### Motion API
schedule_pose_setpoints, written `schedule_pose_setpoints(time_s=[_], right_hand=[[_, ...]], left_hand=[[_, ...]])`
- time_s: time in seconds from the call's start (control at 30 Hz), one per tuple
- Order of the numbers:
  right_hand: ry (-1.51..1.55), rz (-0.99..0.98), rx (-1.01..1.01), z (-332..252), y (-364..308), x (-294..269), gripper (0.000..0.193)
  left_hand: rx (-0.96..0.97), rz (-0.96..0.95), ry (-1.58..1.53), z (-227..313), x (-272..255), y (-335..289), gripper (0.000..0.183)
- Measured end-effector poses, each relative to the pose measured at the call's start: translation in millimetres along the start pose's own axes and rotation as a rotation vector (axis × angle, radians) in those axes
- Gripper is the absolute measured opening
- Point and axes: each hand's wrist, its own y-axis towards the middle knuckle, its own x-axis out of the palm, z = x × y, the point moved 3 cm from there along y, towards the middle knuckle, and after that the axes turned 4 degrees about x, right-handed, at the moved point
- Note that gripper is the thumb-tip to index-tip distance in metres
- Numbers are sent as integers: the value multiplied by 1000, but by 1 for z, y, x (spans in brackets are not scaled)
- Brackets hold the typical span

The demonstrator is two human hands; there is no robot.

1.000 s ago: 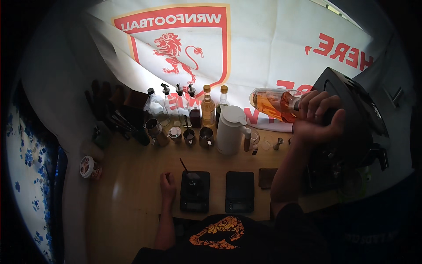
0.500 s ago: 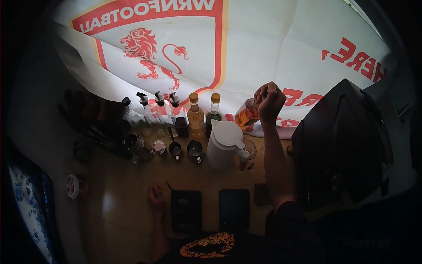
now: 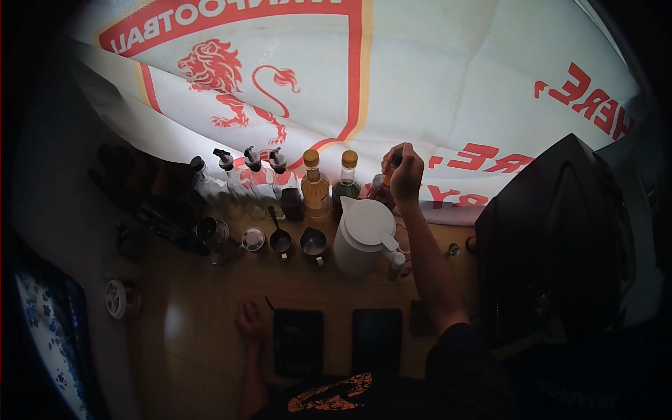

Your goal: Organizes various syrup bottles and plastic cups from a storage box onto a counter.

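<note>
My right hand (image 3: 406,178) is raised at the back of the table, closed round the upper part of a glass bottle (image 3: 380,189) with amber liquid. A dark cap or spout shows at the top of my fist. The bottle's lower part is hidden behind a white lidded pitcher (image 3: 355,245). To its left stand a green bottle (image 3: 346,187) and a yellow bottle (image 3: 315,192), both with gold caps. Beside a dark flat tablet-like slab (image 3: 298,343), my left hand (image 3: 248,323) rests on the table with fingers loosely bent, holding nothing visible.
Several glass bottles with pour spouts (image 3: 253,175) line the back left. In front are a black scoop (image 3: 280,241), a small metal jug (image 3: 313,242) and a round tin (image 3: 253,239). A second slab (image 3: 376,340) lies nearby. A large black appliance (image 3: 553,238) fills the right.
My right hand has moved slightly left and down with the amber bottle, which leans less and sits lower behind the pitcher. My left hand stays in place. The view has shifted a little.
</note>
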Motion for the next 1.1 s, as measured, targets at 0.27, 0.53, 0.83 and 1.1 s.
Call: schedule_pose_setpoints(time_s=[0.27,0.53,0.83,1.1], right_hand=[[-73,-129,11,19,-5,1,42],[-49,-173,3,22,-9,8,42],[20,-182,-41,30,0,6,50],[0,-183,1,34,-5,6,52]], left_hand=[[-36,-5,-10,1,-1,-2,30],[-71,-26,-51,-11,-1,-2,31],[-58,-19,-76,9,0,1,33],[-19,-5,-30,-9,1,0,35]])
